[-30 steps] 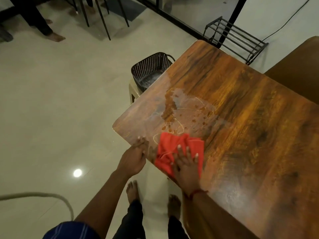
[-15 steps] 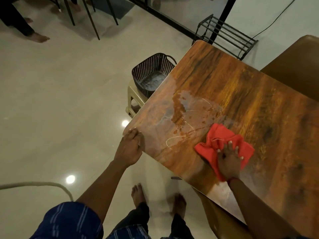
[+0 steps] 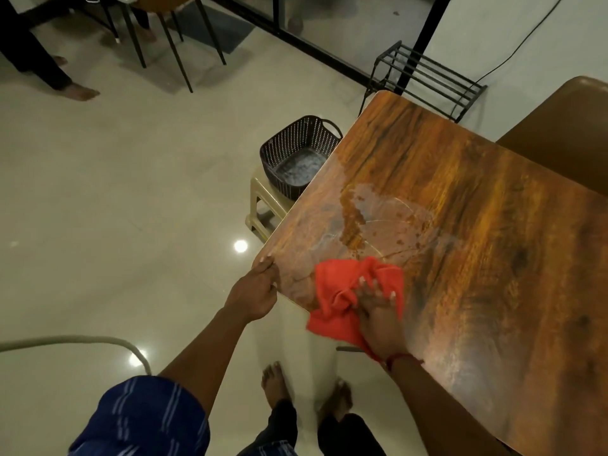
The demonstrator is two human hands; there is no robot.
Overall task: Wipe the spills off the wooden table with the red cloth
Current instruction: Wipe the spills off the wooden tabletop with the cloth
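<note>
Thumb of right hand (image 3: 378, 312) hidden by a fold; its spread fingers press the crumpled red cloth (image 3: 332, 291), which overhangs the near corner of the brown wooden table (image 3: 493, 258) beside the wet spill (image 3: 371, 222). Left hand (image 3: 258, 289) grips that corner. Dark perforated plastic basket (image 3: 297, 149): pale contents indistinct.

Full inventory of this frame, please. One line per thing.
wooden table: 1, brown, right half of view
spill: 1 wet patch, brownish, table's near-left area
red cloth: 1, red, at the table's near edge, partly overhanging
basket: 1, black, perforated, on the stool
stool: 1, beige, left of the table
rack: 1, black metal, beyond the table
chair: 1, brown, far right
cord: 1, pale, lower left
left hand: 1, grips the table corner
right hand: 1, presses on the cloth
bare feet: 2, on the floor
</note>
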